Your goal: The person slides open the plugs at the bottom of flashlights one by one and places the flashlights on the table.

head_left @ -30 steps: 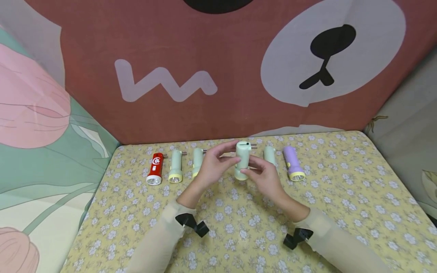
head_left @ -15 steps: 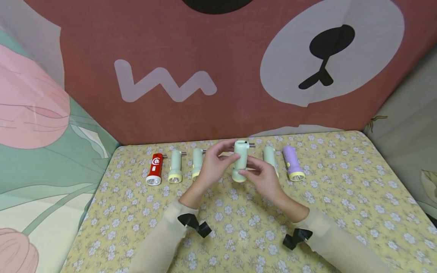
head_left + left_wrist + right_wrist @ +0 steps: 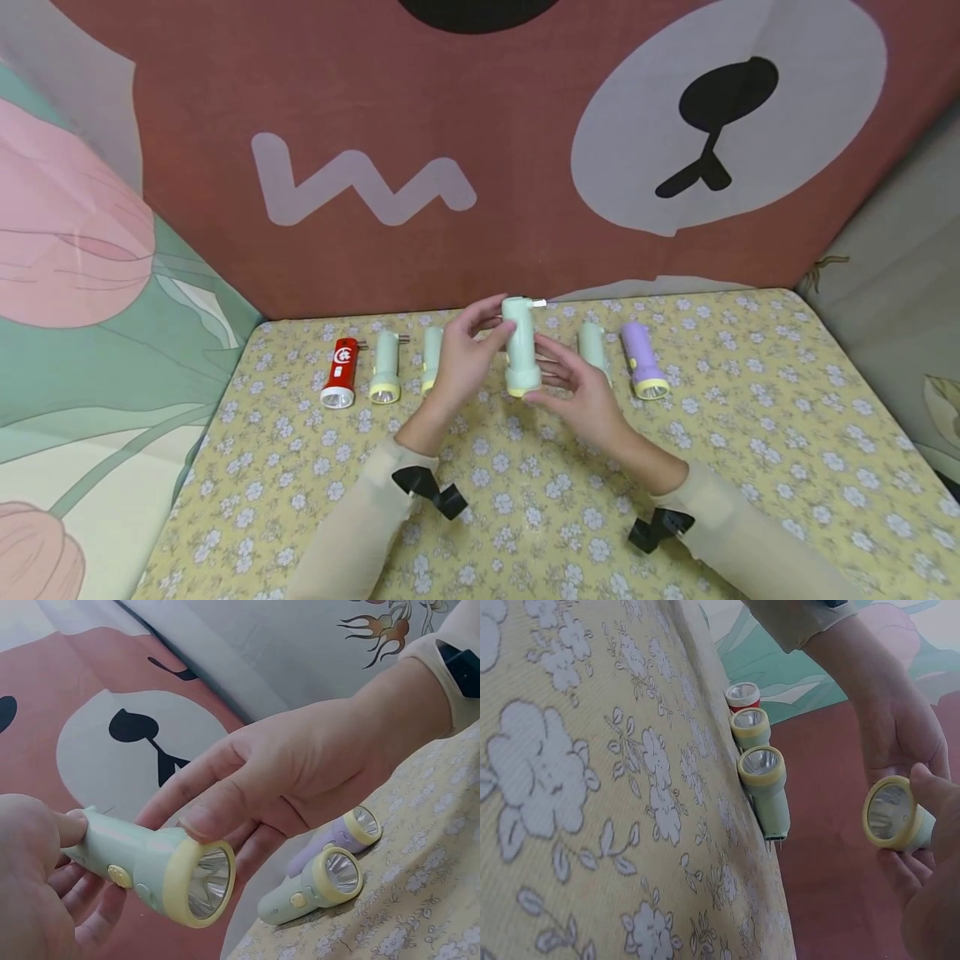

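Observation:
A pale green flashlight (image 3: 521, 346) with a yellow rim and metal plug prongs is held up above the table, lamp end down. My left hand (image 3: 463, 354) pinches its upper, plug end between thumb and fingers. Lower down, my right hand (image 3: 583, 387) holds the lamp end, thumb at the rim and fingers on the far side. In the left wrist view the lens and a yellow button (image 3: 119, 875) face the camera. The right wrist view shows the lamp head (image 3: 891, 814) between both hands.
On the flowered tablecloth (image 3: 510, 500) lie a red flashlight (image 3: 342, 371) and two green flashlights to the left. A green flashlight (image 3: 592, 346) and a purple flashlight (image 3: 643, 360) lie to the right. A printed red cloth (image 3: 420, 267) hangs behind.
The held flashlight has moved slightly left and up and has turned and tilted, so its yellow rim shows more and its slotted end less. My right fingers have spread a little.

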`<state>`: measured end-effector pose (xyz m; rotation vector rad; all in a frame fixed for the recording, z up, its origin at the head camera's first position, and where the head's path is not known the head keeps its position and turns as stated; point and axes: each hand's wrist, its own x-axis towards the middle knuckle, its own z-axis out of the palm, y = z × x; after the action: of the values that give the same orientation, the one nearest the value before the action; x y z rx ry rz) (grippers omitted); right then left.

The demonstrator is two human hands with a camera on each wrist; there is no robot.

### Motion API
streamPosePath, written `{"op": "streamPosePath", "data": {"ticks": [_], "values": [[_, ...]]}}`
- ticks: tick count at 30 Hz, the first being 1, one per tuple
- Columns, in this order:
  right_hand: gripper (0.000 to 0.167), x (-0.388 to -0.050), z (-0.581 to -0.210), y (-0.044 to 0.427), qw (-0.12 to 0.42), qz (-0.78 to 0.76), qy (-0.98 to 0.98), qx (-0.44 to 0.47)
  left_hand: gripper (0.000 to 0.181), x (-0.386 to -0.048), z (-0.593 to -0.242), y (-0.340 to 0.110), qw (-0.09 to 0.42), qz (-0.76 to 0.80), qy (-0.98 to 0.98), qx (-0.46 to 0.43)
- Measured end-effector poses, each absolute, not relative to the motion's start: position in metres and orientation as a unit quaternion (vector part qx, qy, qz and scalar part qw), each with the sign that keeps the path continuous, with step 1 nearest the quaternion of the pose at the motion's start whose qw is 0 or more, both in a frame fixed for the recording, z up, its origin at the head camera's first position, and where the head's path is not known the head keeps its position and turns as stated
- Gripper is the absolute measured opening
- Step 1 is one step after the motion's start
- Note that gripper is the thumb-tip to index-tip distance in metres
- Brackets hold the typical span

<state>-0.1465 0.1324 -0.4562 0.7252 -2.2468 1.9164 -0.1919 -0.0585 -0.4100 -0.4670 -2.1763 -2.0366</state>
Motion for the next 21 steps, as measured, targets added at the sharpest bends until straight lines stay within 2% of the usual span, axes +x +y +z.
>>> {"op": "streamPosePath", "data": {"ticks": [4, 11, 21], "values": [[0.085, -0.1464, -0.4555, 0.1322, 0.067, 0.601, -0.750, 0.268, 0.041, -0.1930, -0.4087, -0.0593, 0.059, -0.684, -0.712, -0.148], [0.079, -0.1461, -0.4561, 0.1324, 0.100, 0.578, -0.762, 0.276, 0.042, -0.1932, -0.4085, -0.0592, 0.051, -0.697, -0.704, -0.126], [0.072, -0.1463, -0.4527, 0.1312, 0.090, 0.613, -0.746, 0.244, 0.043, -0.1928, -0.4136, -0.0595, 0.051, -0.703, -0.694, -0.147]]}}
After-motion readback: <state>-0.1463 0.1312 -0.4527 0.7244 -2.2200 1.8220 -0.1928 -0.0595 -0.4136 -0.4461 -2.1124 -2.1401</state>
